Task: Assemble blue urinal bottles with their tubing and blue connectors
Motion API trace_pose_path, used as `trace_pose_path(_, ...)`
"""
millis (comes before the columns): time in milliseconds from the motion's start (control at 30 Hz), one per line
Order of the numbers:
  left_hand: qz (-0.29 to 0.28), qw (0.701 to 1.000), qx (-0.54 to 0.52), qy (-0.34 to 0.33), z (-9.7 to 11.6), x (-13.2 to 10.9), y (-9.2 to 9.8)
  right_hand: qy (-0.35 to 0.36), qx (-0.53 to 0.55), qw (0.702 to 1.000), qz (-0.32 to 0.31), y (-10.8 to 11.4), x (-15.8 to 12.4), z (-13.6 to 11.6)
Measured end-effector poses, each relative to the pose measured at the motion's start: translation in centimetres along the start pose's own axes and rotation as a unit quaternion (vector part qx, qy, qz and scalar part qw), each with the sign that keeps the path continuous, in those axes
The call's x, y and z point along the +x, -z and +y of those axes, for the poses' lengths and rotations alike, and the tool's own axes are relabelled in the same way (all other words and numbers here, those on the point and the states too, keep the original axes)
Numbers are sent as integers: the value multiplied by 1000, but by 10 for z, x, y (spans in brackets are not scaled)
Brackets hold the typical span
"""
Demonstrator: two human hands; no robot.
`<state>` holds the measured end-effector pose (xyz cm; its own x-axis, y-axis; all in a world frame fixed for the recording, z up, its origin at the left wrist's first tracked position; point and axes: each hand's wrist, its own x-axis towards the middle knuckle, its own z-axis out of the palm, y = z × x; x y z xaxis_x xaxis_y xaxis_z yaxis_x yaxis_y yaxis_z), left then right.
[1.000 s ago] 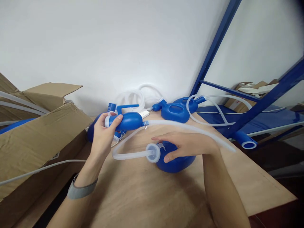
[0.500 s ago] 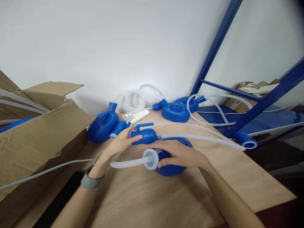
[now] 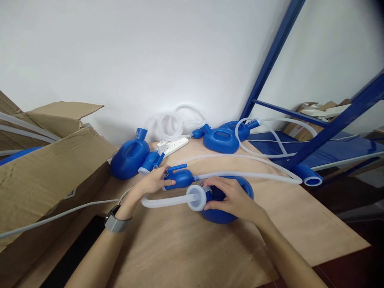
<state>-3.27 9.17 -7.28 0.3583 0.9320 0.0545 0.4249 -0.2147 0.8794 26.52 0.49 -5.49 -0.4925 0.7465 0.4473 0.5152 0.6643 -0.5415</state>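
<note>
Blue bulb piece (image 3: 181,179): it lay at the centre of the frame, apparently down on the desk (image 3: 168,248); a second earlier I had it higher and further left, hiding much of the power strip (image 3: 176,147).
Left grip (image 3: 154,181): my thumb and fingers were clamped on the bulb's left end, below the arm that jutted rightward above it.
Right grip (image 3: 232,196): a second earlier it was spread loosely over the jug; now my thumb and fingertips had closed around the neck, just behind the cap.
Front jug (image 3: 220,217): right of the bulb and lower in the frame, partly under my palm, mouth end to the left.
White cap (image 3: 196,199): at the jug's mouth, facing left; how firmly it sat I could not tell.
Pale hose (image 3: 255,175): it left the bulb's right tip and bent back at the right of the frame.
Left rear jug (image 3: 126,164): my left grip had stopped covering it.
Neck and bulb: with both held, I judged the jug steadier and the two pieces easier to manage together.
</note>
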Motion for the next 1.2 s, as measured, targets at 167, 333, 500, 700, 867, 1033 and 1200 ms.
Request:
trace_pose_path(167,-29,999,29,28,0,1,4,-24,-90,995,-28,15,-11,7)
trace_pose_path(333,-49,997,42,39,3,0,5,-13,-287,958,-18,25,-24,30)
trace_pose_path(500,-78,991,100,37,17,-3,8,-79,-366,927,-32,36,-34,47)
trace_pose_path(700,-16,984,176,7,33,-9,11,-113,-453,884,8,64,-59,72)
trace_pose_path(867,-27,973,228,3,26,-8,11,-144,-471,870,21,90,-76,96)
trace_pose_path(1033,-71,961,267,19,16,-6,12,-173,-492,852,34,110,-80,123)
trace_pose_path(1200,-104,940,323,46,2,-4,12,-154,-503,847,76,127,-76,157)
